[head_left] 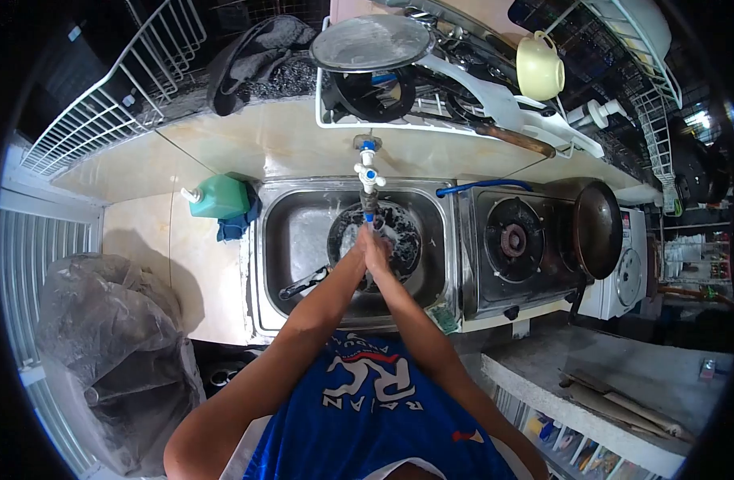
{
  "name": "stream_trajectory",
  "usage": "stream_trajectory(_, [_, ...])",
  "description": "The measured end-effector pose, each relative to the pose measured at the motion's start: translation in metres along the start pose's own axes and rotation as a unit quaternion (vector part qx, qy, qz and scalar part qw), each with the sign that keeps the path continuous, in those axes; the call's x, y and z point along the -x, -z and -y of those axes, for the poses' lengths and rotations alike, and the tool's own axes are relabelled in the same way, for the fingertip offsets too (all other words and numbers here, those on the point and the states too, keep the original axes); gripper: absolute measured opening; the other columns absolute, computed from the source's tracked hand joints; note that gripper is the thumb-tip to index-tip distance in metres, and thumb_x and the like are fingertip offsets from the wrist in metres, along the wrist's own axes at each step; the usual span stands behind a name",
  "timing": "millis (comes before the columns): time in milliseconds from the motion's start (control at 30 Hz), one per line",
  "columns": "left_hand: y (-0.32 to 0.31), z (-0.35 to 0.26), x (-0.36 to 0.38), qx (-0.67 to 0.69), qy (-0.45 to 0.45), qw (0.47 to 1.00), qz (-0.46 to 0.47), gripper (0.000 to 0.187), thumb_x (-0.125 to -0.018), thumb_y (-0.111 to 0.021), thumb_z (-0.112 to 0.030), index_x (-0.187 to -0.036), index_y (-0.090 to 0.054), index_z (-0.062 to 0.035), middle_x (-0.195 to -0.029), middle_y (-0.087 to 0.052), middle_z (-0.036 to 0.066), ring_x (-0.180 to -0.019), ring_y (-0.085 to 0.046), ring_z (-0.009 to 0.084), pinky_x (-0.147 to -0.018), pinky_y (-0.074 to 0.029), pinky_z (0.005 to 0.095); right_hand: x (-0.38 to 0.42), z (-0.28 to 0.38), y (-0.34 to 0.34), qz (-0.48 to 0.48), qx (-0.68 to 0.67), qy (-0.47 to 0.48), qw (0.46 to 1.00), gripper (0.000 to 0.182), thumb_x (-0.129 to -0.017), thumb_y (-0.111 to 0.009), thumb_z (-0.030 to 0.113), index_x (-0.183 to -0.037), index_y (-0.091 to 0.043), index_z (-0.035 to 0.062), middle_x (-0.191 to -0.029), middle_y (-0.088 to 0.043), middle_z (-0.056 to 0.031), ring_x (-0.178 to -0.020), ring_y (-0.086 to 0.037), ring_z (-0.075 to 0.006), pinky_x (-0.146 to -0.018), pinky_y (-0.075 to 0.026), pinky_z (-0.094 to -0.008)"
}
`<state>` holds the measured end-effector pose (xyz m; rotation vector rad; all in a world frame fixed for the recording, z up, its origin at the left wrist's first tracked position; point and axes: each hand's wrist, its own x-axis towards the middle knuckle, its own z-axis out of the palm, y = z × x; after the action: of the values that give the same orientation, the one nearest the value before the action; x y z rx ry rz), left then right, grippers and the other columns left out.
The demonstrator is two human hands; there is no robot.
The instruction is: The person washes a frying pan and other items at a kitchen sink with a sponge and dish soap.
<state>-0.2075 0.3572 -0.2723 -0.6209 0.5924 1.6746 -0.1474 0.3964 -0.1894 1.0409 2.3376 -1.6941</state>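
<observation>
My left hand and my right hand are pressed together beneath the white faucet, at the spout's end. Below them a dark frying pan with white suds lies in the steel sink. Its handle points toward the lower left of the basin. My fingers overlap and are small in view, so I cannot make out whether they hold anything.
A green soap bottle stands on a dark blue cloth left of the sink. A green scrubber lies by the front right corner. The gas stove carries a wok. A dish rack holds pans, and a yellow mug sits at its right.
</observation>
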Motion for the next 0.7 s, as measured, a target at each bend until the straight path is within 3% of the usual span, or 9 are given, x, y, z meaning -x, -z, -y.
stream_trajectory(133, [-0.013, 0.016, -0.003, 0.052, -0.035, 0.997, 0.038, 0.070, -0.082, -0.042, -0.077, -0.066, -0.052, -0.0096, -0.069, -0.056, 0.014, -0.068, -0.055, 0.0331, -0.067, -0.048, 0.0529, -0.039, -0.027, 0.017, 0.079, -0.186, 0.000, 0.979, 0.070, -0.094, -0.035, 0.062, -0.119, -0.065, 0.0037, -0.114, -0.064, -0.0182, -0.107, -0.057, -0.0252, -0.097, -0.039, -0.0348])
stream_trajectory(167, [-0.093, 0.019, 0.074, 0.037, -0.054, 0.992, -0.104, 0.067, -0.087, -0.037, -0.073, -0.071, -0.053, -0.0104, -0.067, -0.055, 0.012, -0.066, -0.054, 0.0300, -0.070, -0.049, 0.0511, -0.022, -0.002, 0.022, 0.076, -0.194, -0.041, 0.977, 0.067, -0.095, -0.037, 0.059, -0.113, -0.067, 0.0028, -0.113, -0.065, -0.0171, -0.109, -0.057, -0.0258, -0.096, -0.040, -0.0367])
stream_trajectory(267, [-0.019, 0.008, 0.020, -0.008, -0.125, 0.988, -0.086, 0.062, -0.092, -0.035, -0.067, -0.077, -0.055, -0.0095, -0.069, -0.056, 0.011, -0.068, -0.055, 0.0281, -0.073, -0.049, 0.0472, 0.005, 0.027, 0.010, -0.009, -0.108, -0.090, 0.990, 0.061, -0.097, -0.040, 0.054, -0.110, -0.069, 0.0013, -0.113, -0.066, -0.0153, -0.106, -0.059, -0.0255, -0.095, -0.042, -0.0367])
stream_trajectory(300, [-0.006, 0.007, 0.011, -0.025, -0.159, 0.984, -0.076, 0.060, -0.095, -0.034, -0.064, -0.080, -0.055, -0.0091, -0.070, -0.057, 0.010, -0.068, -0.056, 0.0271, -0.075, -0.050, 0.0453, -0.008, -0.021, -0.012, -0.040, -0.117, 0.092, 0.988, 0.055, -0.099, -0.041, 0.047, -0.110, -0.067, -0.0010, -0.108, -0.067, -0.0131, -0.103, -0.061, -0.0240, -0.092, -0.044, -0.0349])
stream_trajectory(333, [-0.019, 0.004, 0.025, -0.022, -0.162, 0.984, -0.076, 0.060, -0.095, -0.034, -0.064, -0.080, -0.055, -0.0091, -0.070, -0.057, 0.010, -0.068, -0.056, 0.0271, -0.075, -0.050, 0.0453, 0.004, -0.003, -0.012, -0.037, -0.115, 0.094, 0.988, 0.055, -0.099, -0.041, 0.047, -0.110, -0.067, -0.0010, -0.108, -0.067, -0.0131, -0.103, -0.061, -0.0240, -0.092, -0.044, -0.0349])
stream_trajectory(400, [-0.031, 0.008, 0.047, 0.075, -0.231, 0.969, -0.051, 0.052, -0.101, -0.030, -0.048, -0.087, -0.056, -0.0061, -0.074, -0.060, 0.010, -0.071, -0.058, 0.0251, -0.076, -0.050, 0.0408, 0.029, 0.019, -0.009, -0.081, -0.338, 0.050, 0.936, 0.046, -0.103, -0.036, 0.034, -0.116, -0.060, -0.0025, -0.101, -0.068, -0.0154, -0.100, -0.064, -0.0283, -0.094, -0.046, -0.0396])
stream_trajectory(433, [-0.031, 0.012, 0.054, 0.182, -0.246, 0.948, 0.088, 0.049, -0.104, -0.028, -0.038, -0.092, -0.059, -0.0029, -0.080, -0.064, 0.011, -0.078, -0.062, 0.0260, -0.080, -0.051, 0.0396, 0.022, 0.017, -0.009, -0.096, -0.441, 0.030, 0.892, 0.045, -0.103, -0.036, 0.034, -0.115, -0.059, -0.0036, -0.106, -0.067, -0.0152, -0.100, -0.064, -0.0265, -0.093, -0.047, -0.0352])
stream_trajectory(533, [-0.055, 0.014, 0.078, 0.187, -0.242, 0.952, 0.017, 0.044, -0.103, -0.030, -0.037, -0.090, -0.058, -0.0061, -0.083, -0.065, 0.011, -0.083, -0.062, 0.0254, -0.081, -0.051, 0.0411, 0.010, 0.020, -0.003, -0.083, -0.556, -0.081, 0.823, 0.045, -0.102, -0.035, 0.034, -0.111, -0.059, -0.0031, -0.108, -0.066, -0.0169, -0.097, -0.065, -0.0278, -0.093, -0.048, -0.0369])
stream_trajectory(700, [-0.067, 0.010, 0.103, 0.189, -0.249, 0.950, 0.001, 0.042, -0.101, -0.032, -0.030, -0.107, -0.060, 0.0001, -0.099, -0.067, 0.013, -0.094, -0.063, 0.0281, -0.090, -0.049, 0.0411, 0.022, 0.042, 0.002, -0.046, -0.608, -0.059, 0.791, 0.043, -0.100, -0.039, 0.036, -0.107, -0.059, -0.0014, -0.107, -0.066, -0.0185, -0.099, -0.064, -0.0307, -0.095, -0.048, -0.0411])
